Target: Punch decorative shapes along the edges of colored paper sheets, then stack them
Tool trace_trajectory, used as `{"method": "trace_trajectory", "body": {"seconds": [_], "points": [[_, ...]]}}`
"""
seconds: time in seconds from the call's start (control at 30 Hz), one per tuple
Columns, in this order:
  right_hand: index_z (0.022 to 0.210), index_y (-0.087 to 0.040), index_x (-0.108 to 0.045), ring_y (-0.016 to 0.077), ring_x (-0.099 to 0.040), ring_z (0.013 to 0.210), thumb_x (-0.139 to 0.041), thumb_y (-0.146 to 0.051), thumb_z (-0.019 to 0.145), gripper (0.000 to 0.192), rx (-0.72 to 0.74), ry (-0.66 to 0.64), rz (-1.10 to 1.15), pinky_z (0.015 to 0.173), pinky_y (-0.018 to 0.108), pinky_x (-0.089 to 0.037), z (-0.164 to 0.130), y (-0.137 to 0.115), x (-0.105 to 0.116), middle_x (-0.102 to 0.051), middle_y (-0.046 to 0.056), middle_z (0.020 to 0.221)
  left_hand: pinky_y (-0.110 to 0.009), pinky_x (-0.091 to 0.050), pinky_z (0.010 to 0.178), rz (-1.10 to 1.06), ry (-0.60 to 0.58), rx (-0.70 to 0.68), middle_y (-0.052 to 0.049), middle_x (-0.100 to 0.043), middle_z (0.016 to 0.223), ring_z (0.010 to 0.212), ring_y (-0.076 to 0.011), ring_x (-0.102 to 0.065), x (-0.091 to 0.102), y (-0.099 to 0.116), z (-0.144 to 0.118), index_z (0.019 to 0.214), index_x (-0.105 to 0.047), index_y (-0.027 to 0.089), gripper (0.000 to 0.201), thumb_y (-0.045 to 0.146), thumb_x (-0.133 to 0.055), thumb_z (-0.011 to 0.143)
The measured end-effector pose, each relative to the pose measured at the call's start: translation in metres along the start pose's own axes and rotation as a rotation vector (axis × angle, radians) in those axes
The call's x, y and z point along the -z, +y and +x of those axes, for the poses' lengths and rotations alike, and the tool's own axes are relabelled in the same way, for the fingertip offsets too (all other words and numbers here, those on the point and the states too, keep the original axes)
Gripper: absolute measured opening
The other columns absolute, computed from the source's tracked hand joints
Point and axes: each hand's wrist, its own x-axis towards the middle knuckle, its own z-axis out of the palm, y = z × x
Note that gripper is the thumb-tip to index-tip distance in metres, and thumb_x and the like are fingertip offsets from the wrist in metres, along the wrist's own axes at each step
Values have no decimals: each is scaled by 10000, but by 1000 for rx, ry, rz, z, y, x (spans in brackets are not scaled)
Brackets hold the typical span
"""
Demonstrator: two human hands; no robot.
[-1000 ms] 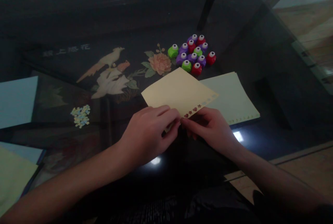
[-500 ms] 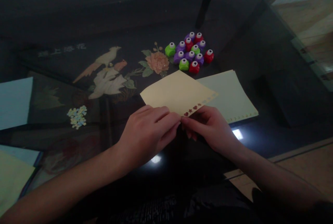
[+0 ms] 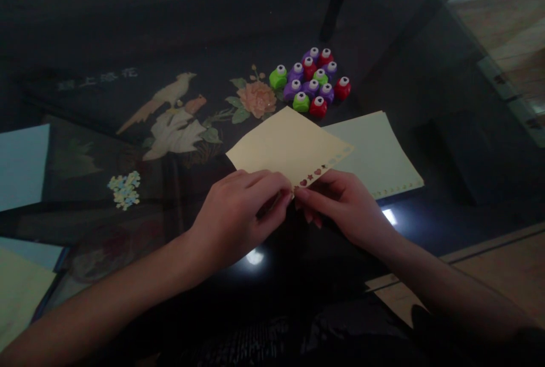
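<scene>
A pale yellow sheet of paper (image 3: 283, 145) is held up over the table, turned so that one corner points away from me. Heart and star holes run in a row along its right-hand edge. My left hand (image 3: 242, 219) is closed at the sheet's near corner, thumb and forefinger pinched together. There my right hand (image 3: 344, 202) also pinches the paper, thumb on top and the other fingers underneath. The two sets of fingertips almost touch. My left hand covers part of the near edge.
Several small craft punches (image 3: 313, 88) in green, purple and red stand beyond the sheet. Another pale sheet (image 3: 374, 151), punched along its near edge, lies at right. Paper cut-outs (image 3: 124, 190) are piled at left, near blue paper (image 3: 21, 165) and yellow paper (image 3: 21, 293).
The left fingers have shifted slightly at the corner, with a bit more bend between thumb and forefinger. The sheet has hardly moved, and the right hand keeps its pinch.
</scene>
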Motion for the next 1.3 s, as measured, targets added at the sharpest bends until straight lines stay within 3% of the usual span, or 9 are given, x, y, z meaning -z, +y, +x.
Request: {"method": "trace_trajectory", "body": {"seconds": [0.27,0.77,1.3], "points": [[754,-181,-610,83,-533,477,-675,-377,772,207,20,-3,-95,433,215,-420,0,-3,0,-590,-33,581,-242,-412,623,-5,-8,0,10,-644,717,653,-117,-566,-1,0,0,840,-603,190,129,189,-486,893],[747,-172,-607,77,-524,470,-657,-241,758,86,40,-18,-87,441,212,-420,1,-2,-1,-585,-44,562,-243,-407,617,3,14,-57,18,-660,710,623,-114,-561,-5,-1,-1,824,-597,184,104,155,-510,874],[745,-157,-602,86,-527,476,-618,-236,790,92,80,-39,-129,443,211,-425,1,0,-1,-587,-31,561,-225,-402,569,-34,91,-73,23,-646,653,575,-111,-551,-7,-3,-2,805,-599,181,102,157,-516,860]]}}
